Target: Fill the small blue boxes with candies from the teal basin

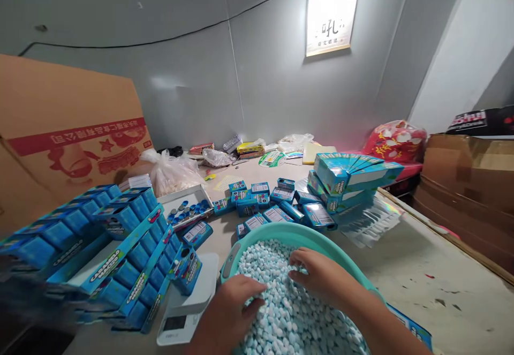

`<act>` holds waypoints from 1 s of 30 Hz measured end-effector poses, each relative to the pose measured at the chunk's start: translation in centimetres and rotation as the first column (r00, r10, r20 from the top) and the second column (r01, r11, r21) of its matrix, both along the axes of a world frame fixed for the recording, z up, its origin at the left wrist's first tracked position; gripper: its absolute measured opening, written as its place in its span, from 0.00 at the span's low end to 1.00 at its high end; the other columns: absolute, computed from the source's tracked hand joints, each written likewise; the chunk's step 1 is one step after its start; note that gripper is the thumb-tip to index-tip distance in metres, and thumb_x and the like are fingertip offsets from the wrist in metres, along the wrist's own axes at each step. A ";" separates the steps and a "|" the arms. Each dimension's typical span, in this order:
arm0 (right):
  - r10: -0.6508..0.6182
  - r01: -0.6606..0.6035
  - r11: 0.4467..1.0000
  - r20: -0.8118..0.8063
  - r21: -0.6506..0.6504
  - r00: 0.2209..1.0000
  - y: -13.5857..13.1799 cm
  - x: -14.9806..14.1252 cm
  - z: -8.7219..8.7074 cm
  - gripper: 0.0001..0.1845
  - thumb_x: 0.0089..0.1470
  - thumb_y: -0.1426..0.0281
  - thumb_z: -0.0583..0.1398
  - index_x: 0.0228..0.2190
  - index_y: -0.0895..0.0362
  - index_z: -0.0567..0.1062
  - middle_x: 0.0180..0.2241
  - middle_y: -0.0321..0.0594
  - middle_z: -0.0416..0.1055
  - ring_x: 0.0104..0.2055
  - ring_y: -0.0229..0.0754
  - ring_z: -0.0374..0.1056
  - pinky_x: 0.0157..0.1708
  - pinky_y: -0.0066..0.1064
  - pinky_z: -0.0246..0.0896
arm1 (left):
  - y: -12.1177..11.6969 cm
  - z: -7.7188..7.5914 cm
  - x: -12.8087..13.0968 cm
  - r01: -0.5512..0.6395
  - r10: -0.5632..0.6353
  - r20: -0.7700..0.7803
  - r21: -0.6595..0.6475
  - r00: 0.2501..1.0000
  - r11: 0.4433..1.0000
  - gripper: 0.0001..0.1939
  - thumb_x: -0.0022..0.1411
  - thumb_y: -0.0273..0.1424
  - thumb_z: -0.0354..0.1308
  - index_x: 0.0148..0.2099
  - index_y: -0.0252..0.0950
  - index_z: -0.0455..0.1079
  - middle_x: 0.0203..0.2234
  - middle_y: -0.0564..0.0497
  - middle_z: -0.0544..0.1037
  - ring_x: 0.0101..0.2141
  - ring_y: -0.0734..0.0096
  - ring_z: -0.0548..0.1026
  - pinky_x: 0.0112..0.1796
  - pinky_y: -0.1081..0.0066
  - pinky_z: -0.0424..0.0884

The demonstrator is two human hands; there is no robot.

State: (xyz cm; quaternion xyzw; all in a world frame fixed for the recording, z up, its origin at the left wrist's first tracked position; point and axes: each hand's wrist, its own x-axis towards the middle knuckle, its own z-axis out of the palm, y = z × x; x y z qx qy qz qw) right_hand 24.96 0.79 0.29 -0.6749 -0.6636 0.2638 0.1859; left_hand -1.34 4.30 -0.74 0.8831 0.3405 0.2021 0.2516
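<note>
A turquoise plastic basin [289, 228] is filled with small pale-blue and white candies [289, 323]. Over its left side is my left hand [231, 309], thumb and forefinger apart, their tips at the candies. My right hand [321, 274] reaches in from the right, its curved fingers touching the candies, with a gap between thumb and forefinger. Neither hand shows anything held. Left of the basin, a white digital scale [203, 285] bears a small blue candy tin [188, 270] at its upper edge.
Blue display boxes of tins [120, 258] are stacked at the left by a large carton [68, 130]. Several loose tins [277, 214] lie behind the basin. A white tray [187, 197] holds small blue-and-silver pieces. Teal packing boxes [349, 178] stand back right; a brown carton [466, 194] is farther right.
</note>
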 end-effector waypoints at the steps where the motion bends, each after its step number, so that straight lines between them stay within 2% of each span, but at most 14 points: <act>1: 0.012 -0.012 1.000 -0.007 -0.006 1.000 0.0 0.0 -0.1 0.12 0.57 0.64 0.58 0.40 0.55 0.78 0.43 0.44 0.76 0.44 0.50 0.71 0.43 0.39 0.62 | 0.4 0.2 -0.7 -0.035 0.035 0.023 0.012 0.999 0.999 0.15 0.64 0.28 0.60 0.51 0.44 0.79 0.45 0.48 0.83 0.48 0.62 0.80 0.52 0.64 0.75; 4: 0.041 -0.041 0.999 -0.025 -0.015 0.999 0.2 0.3 -0.5 0.12 0.58 0.63 0.57 0.39 0.55 0.77 0.42 0.44 0.76 0.43 0.49 0.71 0.42 0.39 0.62 | 2.0 1.6 -4.1 -0.184 0.180 0.069 0.063 0.981 0.981 0.12 0.65 0.33 0.60 0.49 0.44 0.80 0.45 0.48 0.83 0.47 0.62 0.80 0.52 0.64 0.75; 7: 0.060 -0.060 0.998 -0.012 -0.028 0.998 0.6 0.7 -1.4 0.12 0.59 0.62 0.56 0.37 0.55 0.76 0.40 0.45 0.76 0.41 0.49 0.70 0.40 0.39 0.63 | 4.2 3.6 -8.5 -0.343 0.338 0.062 0.089 0.939 0.935 0.13 0.65 0.39 0.60 0.48 0.44 0.82 0.46 0.49 0.84 0.48 0.59 0.80 0.54 0.61 0.74; 10: 0.086 -0.086 0.996 -0.010 -0.026 0.996 0.8 1.0 -2.1 0.13 0.59 0.61 0.55 0.39 0.55 0.76 0.41 0.46 0.76 0.43 0.50 0.71 0.42 0.39 0.63 | 6.7 5.3 -12.2 -0.431 0.432 -0.018 0.060 0.902 0.901 0.16 0.63 0.43 0.60 0.47 0.42 0.82 0.45 0.48 0.84 0.48 0.55 0.81 0.54 0.59 0.75; 12: 0.096 -0.096 0.995 -0.011 -0.031 0.995 0.8 1.0 -2.4 0.14 0.59 0.60 0.56 0.40 0.54 0.76 0.42 0.45 0.76 0.43 0.50 0.71 0.42 0.39 0.64 | 8.2 5.9 -13.6 -0.468 0.470 -0.055 0.056 0.881 0.882 0.18 0.61 0.44 0.60 0.46 0.41 0.83 0.45 0.47 0.84 0.48 0.53 0.80 0.54 0.58 0.74; 16: 0.091 -0.091 0.995 -0.016 -0.046 0.996 0.6 0.8 -2.3 0.14 0.59 0.61 0.56 0.40 0.53 0.77 0.41 0.44 0.77 0.44 0.50 0.72 0.42 0.38 0.64 | 10.1 6.3 -14.2 -0.499 0.512 -0.070 0.140 0.856 0.855 0.20 0.63 0.44 0.57 0.49 0.40 0.82 0.46 0.47 0.83 0.49 0.54 0.80 0.54 0.60 0.73; 19: 0.077 -0.078 0.995 -0.022 -0.055 0.997 0.5 0.6 -1.9 0.13 0.59 0.62 0.56 0.40 0.53 0.77 0.41 0.44 0.78 0.43 0.49 0.72 0.41 0.36 0.65 | 10.5 6.3 -13.9 -0.464 0.486 -0.113 0.175 0.866 0.868 0.19 0.63 0.43 0.56 0.49 0.41 0.81 0.47 0.48 0.83 0.49 0.55 0.79 0.53 0.61 0.72; 24: 0.075 -0.078 0.996 -0.064 -0.052 0.995 0.6 0.7 -1.8 0.14 0.59 0.60 0.56 0.40 0.53 0.77 0.41 0.44 0.78 0.43 0.49 0.73 0.40 0.35 0.66 | 10.9 5.6 -13.7 -0.406 0.436 -0.211 0.172 0.875 0.897 0.18 0.62 0.41 0.56 0.49 0.41 0.79 0.45 0.47 0.83 0.47 0.55 0.80 0.49 0.63 0.73; 30: 0.100 -0.103 0.994 -0.066 -0.046 0.993 0.5 1.0 -2.1 0.15 0.58 0.60 0.56 0.40 0.53 0.77 0.41 0.44 0.78 0.44 0.49 0.72 0.42 0.36 0.65 | 11.2 4.9 -13.8 -0.382 0.401 -0.230 0.124 0.887 0.916 0.19 0.62 0.40 0.56 0.49 0.38 0.80 0.48 0.46 0.83 0.50 0.55 0.79 0.54 0.61 0.70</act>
